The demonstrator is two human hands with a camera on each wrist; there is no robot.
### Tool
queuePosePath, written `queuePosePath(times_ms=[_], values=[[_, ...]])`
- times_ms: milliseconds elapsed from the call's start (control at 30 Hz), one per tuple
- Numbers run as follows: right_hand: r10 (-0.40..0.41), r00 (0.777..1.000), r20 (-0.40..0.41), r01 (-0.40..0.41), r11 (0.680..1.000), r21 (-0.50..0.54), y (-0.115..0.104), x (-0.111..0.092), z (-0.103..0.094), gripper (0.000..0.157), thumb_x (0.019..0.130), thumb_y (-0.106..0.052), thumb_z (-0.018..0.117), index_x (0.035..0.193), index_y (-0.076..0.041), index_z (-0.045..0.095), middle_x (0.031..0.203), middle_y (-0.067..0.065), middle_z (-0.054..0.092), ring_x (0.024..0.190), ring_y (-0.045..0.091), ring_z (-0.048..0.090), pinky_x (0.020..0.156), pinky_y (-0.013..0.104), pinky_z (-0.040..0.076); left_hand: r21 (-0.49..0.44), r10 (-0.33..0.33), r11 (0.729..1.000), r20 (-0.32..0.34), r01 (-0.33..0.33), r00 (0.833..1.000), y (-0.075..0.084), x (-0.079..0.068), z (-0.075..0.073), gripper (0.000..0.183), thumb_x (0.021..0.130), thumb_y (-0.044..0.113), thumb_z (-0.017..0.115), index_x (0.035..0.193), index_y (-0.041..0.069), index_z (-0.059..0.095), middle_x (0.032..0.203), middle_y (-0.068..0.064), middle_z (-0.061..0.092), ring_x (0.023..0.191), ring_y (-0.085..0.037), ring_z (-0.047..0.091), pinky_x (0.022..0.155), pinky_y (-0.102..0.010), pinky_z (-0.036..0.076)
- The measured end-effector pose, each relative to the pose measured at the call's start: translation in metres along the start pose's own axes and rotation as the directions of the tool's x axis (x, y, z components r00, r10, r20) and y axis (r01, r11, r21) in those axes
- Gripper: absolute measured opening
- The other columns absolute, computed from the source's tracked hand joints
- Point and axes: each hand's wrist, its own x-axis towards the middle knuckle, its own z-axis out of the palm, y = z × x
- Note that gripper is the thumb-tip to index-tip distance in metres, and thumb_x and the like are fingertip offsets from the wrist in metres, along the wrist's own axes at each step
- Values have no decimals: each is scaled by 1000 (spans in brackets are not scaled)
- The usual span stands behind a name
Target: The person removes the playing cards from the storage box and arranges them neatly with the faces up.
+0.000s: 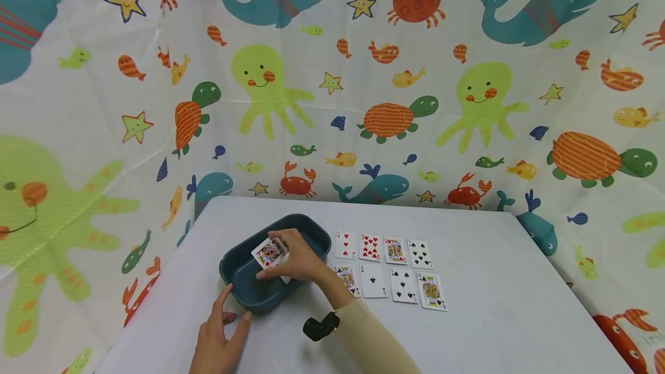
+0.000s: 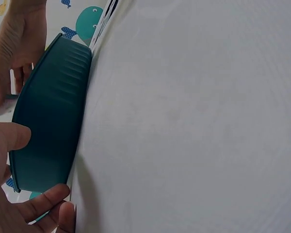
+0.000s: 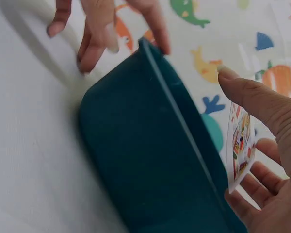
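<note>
A dark teal tub [image 1: 244,299] stands on the white table. Over it, my right hand [image 1: 293,255] holds a face card with red diamonds [image 1: 269,251]; in the right wrist view the card [image 3: 241,145] leans against the fingertips, below the thumb. Part of another card [image 1: 286,279] shows beneath the hand, though how many lie there is hidden. At the tub's near left end is my left hand [image 1: 220,333], its thumb and fingers loosely spread around the corner. The left wrist view has that thumb against the tub's side [image 2: 48,126].
To the right of the tub, several playing cards lie face up in two rows, among them a ten-like heart card [image 1: 370,247] and a black ace [image 1: 373,280]. My right forearm partly covers a face card [image 1: 347,279]. A sea-animal curtain [image 1: 332,131] hangs behind the table [image 1: 499,305].
</note>
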Motion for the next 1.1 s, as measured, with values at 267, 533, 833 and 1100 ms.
queuePosePath(times_ms=[267, 533, 833, 1100], values=[[-23, 999, -29, 27, 987, 158, -6, -23, -10, 84, 77, -37, 91, 149, -27, 51, 148, -4, 42, 123, 12, 49, 106, 41, 48, 14, 2, 1000, -11, -2, 1000, 0, -2, 0, 75, 101, 36, 62, 160, 13, 20, 121, -31, 66, 118, -52, 57, 97, -70, 42], [-107, 993, -49, 114, 978, 175, -6, -50, -22, 85, 77, -31, 92, 150, -27, 49, 150, -4, 42, 132, 11, 45, 109, 31, 44, 13, -6, 1000, -19, 6, 1000, 0, -1, 1, 76, 101, 38, 62, 160, 13, 20, 121, -29, 66, 119, -51, 56, 97, -69, 42], [-96, 994, -50, 103, 982, 156, 5, -88, -31, 89, 75, -32, 93, 150, -31, 47, 150, -6, 42, 136, 13, 44, 112, 32, 43, 12, -8, 1000, -16, 9, 1000, 2, -2, -1, 77, 101, 36, 62, 161, 12, 19, 120, -27, 66, 120, -50, 55, 99, -69, 41], [-44, 998, 33, 40, 993, 113, 12, -121, -43, 89, 74, -38, 93, 150, -32, 47, 148, -9, 43, 134, 14, 45, 111, 37, 43, 7, -36, 999, 15, 36, 999, 4, 0, -2, 80, 101, 37, 62, 162, 14, 15, 124, -27, 64, 124, -50, 53, 101, -71, 39]])
